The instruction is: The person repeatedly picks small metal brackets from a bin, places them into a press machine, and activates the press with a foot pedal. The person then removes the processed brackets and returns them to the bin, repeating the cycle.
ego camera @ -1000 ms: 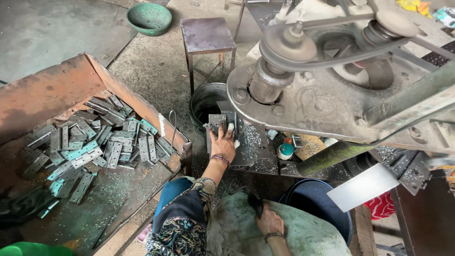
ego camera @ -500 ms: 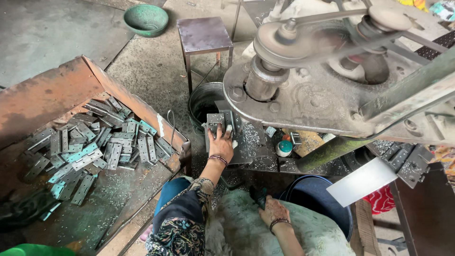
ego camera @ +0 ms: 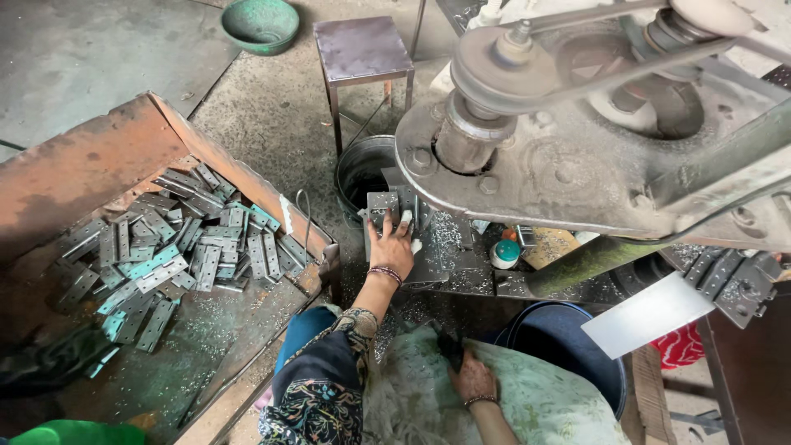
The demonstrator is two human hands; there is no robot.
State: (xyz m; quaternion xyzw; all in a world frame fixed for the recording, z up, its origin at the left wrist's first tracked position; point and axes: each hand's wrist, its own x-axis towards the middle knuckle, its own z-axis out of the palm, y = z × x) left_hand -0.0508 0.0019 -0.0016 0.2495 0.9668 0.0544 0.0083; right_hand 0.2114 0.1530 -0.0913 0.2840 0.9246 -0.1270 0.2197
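Up front, left hand [ego camera: 394, 247] grips a grey perforated hinge plate [ego camera: 383, 206]; right hand [ego camera: 471, 381] rests open on cloth [ego camera: 535, 404].

2 hands [ego camera: 394, 251] are in view, each wearing 1 bracelet [ego camera: 384, 273]. 1 green bowl [ego camera: 260, 21], 1 metal stool [ego camera: 362, 49] and 1 dark bucket [ego camera: 362, 169] stand on the floor. 1 rusty tray [ego camera: 91, 165] holds dozens of grey hinges [ego camera: 189, 255], too many to count. 1 blue tub [ego camera: 568, 346].

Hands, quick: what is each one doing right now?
Left hand: closed on a grey metal hinge plate under the machine.
Right hand: resting on the green cloth, around a dark handle; grip unclear.
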